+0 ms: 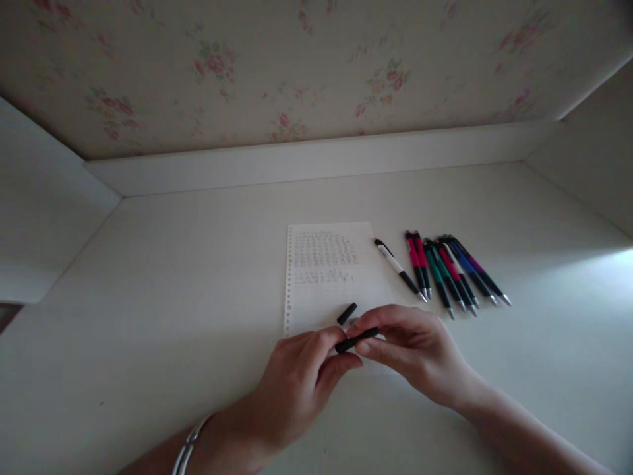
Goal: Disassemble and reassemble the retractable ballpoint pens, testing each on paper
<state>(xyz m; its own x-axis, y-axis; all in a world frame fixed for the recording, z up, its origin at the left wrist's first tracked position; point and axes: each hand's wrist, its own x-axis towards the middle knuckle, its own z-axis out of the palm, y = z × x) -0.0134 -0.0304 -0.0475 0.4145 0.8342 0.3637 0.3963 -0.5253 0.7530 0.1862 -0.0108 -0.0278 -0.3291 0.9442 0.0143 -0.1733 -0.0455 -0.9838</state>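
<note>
Between my two hands is a short black pen part [357, 339], held over the lower part of a handwritten sheet of paper [321, 297]. My left hand [301, 376] pinches its left end between thumb and fingers. The fingertips of my right hand [415, 349] grip its right end. Just above the fingers, a separate black piece [347, 313] lies on the paper. A white and black pen [399, 269] rests at a slant across the sheet's right side. What lies under my fingers is partly hidden.
Several pens in red, green, white, blue and purple with black grips [450, 274] lie side by side to the right of the paper. The white desk [198, 277] ends at a raised back ledge [316, 158] below floral wallpaper, with white side panels left and right.
</note>
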